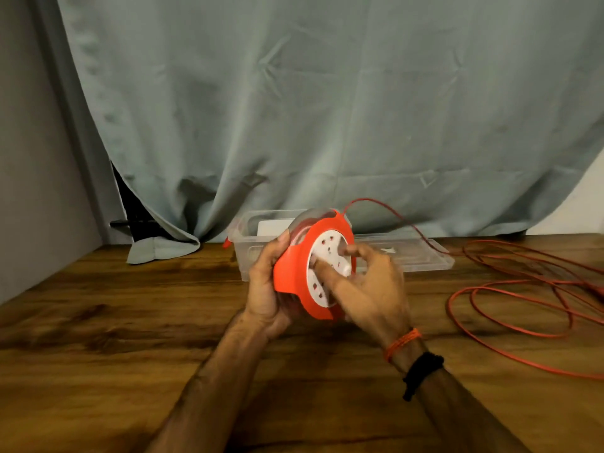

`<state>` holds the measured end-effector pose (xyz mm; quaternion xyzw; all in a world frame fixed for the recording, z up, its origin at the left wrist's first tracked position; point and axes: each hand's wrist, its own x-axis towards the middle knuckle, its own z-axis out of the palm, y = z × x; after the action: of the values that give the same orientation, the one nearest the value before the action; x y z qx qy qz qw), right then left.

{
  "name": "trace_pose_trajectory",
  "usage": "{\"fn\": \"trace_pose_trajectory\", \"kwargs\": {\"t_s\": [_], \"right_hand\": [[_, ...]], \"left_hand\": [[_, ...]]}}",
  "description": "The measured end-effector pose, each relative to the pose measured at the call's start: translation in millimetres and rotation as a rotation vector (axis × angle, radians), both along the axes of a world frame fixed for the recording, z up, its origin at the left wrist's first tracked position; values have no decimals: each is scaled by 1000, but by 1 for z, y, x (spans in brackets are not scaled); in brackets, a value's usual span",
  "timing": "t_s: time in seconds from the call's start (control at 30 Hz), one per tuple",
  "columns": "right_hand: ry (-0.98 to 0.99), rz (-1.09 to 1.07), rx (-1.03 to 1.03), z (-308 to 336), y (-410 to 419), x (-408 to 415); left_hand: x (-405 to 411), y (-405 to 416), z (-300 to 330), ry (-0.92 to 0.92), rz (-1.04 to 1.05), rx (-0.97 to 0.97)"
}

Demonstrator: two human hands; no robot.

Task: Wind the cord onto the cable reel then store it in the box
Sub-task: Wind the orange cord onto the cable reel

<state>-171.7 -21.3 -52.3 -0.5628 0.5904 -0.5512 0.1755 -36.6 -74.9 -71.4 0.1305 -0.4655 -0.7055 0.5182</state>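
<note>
A dark wooden table point(98, 322) with a strong grain fills the lower half of the frame, and a grey-green curtain point(327, 109) is hung across the whole back, its hem bunched on the tabletop at centre left. A plain grey wall point(29, 158) is seen at the far left. No brand or legible writing can be made out — the reel's face is blurred.

At the centre, the orange cable reel point(294, 273) is held above the table, clasped at its rim by the left hand point(266, 289). The white socket disc point(327, 273) is pinched by the curled fingers of the right hand point(372, 289). Just behind the reel, a clear plastic box point(242, 253) is set on the table, with its clear lid point(421, 259) laid beside it to the right. The orange cord point(510, 299) is led from the reel's top over the lid and is spread in loose loops at the right edge.
</note>
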Motion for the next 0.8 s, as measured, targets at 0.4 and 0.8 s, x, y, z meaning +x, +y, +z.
{"fn": "trace_pose_trajectory", "kwargs": {"t_s": [0.4,0.8], "right_hand": [[71,41,12,7,-4,-14],[881,72,-335,7,4,-26]], "left_hand": [[3,0,1,-2,10,69],[9,-5,0,106,-62,142]]}}
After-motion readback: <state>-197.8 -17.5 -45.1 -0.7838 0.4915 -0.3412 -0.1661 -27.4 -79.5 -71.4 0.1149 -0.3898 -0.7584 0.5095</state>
